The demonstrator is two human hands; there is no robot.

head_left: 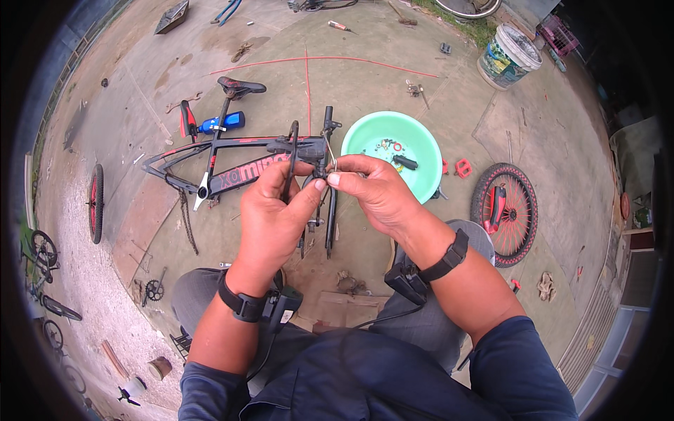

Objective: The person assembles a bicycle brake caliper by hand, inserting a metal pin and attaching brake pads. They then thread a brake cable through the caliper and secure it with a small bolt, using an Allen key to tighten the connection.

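Note:
My left hand [275, 200] is closed, thumb and fingers pinching a black curved bicycle part [293, 144] whose exact kind I cannot make out. Close beside it, my right hand [375, 189] pinches a thin silvery rod [331, 150] between thumb and forefinger. The two thumb tips almost meet, and the fingers partly hide what lies between them. Behind and below the hands rests a black and red bicycle frame [242, 173] without wheels, its saddle [241, 87] toward the far left. The fork [331, 228] extends toward me.
A mint-green basin [430, 140] with small parts stands right of the frame. Further right lie a red-spoked wheel [516, 242] and red pedal [463, 168]. A bucket [510, 59] stands far right. A blue bottle [226, 122], crankset [154, 289] and another wheel [96, 203] are left.

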